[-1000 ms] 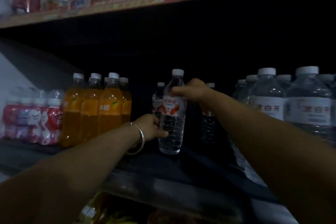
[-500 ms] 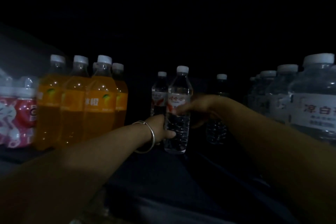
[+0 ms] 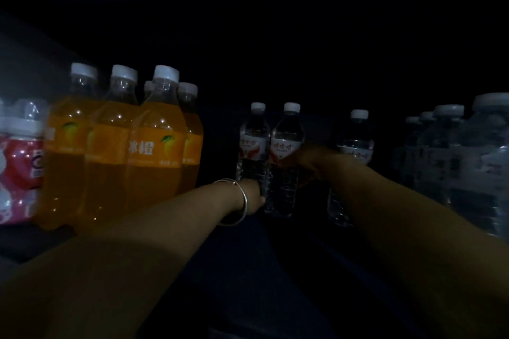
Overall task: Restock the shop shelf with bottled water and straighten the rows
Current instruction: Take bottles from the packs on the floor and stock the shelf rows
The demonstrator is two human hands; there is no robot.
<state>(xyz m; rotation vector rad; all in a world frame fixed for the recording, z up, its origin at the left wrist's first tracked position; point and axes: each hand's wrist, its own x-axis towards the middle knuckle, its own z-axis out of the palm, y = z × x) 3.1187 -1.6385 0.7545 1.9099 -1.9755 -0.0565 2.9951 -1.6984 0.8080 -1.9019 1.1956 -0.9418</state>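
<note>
Deep in a dark shelf (image 3: 248, 270), a small water bottle (image 3: 285, 162) with a red-and-white label and white cap stands upright beside another like it (image 3: 252, 151). My left hand (image 3: 254, 194), a silver bangle on its wrist, grips the bottle low on its body. My right hand (image 3: 305, 162) holds the same bottle at label height from the right. A third small water bottle (image 3: 351, 146) stands farther right, partly hidden behind my right forearm.
Several orange soda bottles (image 3: 154, 151) stand in a block to the left, with red-labelled small bottles (image 3: 19, 168) at the far left. Large water bottles (image 3: 468, 162) crowd the right end. The shelf's back is black and unreadable.
Both hands have carried the bottle deeper into the shelf until it stands next to the other small bottle. The view moved in, and the upper shelf has dropped out of sight.
</note>
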